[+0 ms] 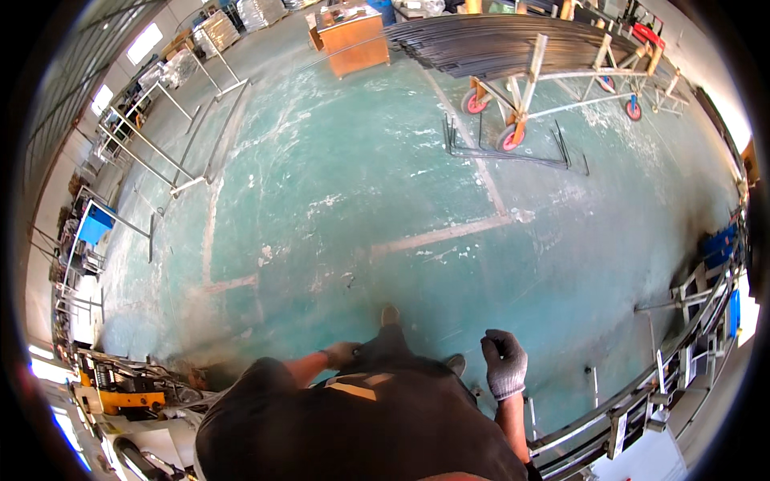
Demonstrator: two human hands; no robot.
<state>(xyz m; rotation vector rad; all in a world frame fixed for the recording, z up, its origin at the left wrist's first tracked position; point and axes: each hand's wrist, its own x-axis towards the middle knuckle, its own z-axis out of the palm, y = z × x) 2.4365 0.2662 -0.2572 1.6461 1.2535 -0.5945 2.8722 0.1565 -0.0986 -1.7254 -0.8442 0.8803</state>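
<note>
My right hand [505, 365], in a grey knitted glove with dark fingers, hangs beside my right leg. Its fingers curl in toward the thumb, and I see nothing held in them. Close against the front of my dark clothing is my left hand [342, 353], small and partly smeared. Its fingers are not clear enough to read. One light shoe [390, 315] steps forward on the green floor [353, 216], while the other shoe [456, 365] shows farther back.
Long dark metal rods lie in a stack [481, 44] on a wheeled cart [525, 96], with bent rods [513, 156] on the floor below. Metal frames [152, 144] stand at left, a metal rack [642, 393] at right. An orange-brown desk [353, 46] stands ahead, a yellow machine [132, 398] lower left.
</note>
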